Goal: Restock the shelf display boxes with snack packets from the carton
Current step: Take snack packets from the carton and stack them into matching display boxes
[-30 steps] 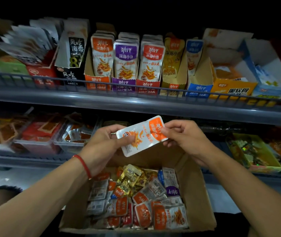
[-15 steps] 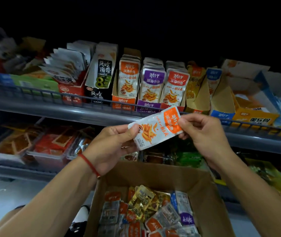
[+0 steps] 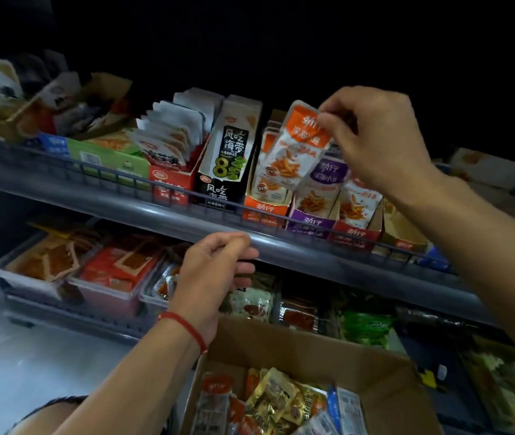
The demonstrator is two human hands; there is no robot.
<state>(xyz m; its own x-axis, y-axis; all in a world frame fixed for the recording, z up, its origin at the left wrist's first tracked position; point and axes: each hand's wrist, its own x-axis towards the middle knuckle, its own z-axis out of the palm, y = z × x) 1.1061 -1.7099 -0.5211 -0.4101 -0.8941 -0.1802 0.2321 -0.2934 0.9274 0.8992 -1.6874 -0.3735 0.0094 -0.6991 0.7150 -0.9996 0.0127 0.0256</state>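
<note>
Head view: the right hand [image 3: 384, 142] is pinching an orange snack packet [image 3: 293, 149] by its top edge above the orange display box [image 3: 265, 211] on the upper shelf [image 3: 155, 202]. The left hand [image 3: 215, 271], loosely curled, is holding nothing above the carton [image 3: 312, 346]. Advisably, the packet is lowered upright, label forward, in line with the packets already standing there.

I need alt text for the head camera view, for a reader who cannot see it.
The right hand pinches an orange snack packet above the orange display box on the upper shelf. The left hand hangs empty, loosely curled, over the open carton of packets below.
</note>
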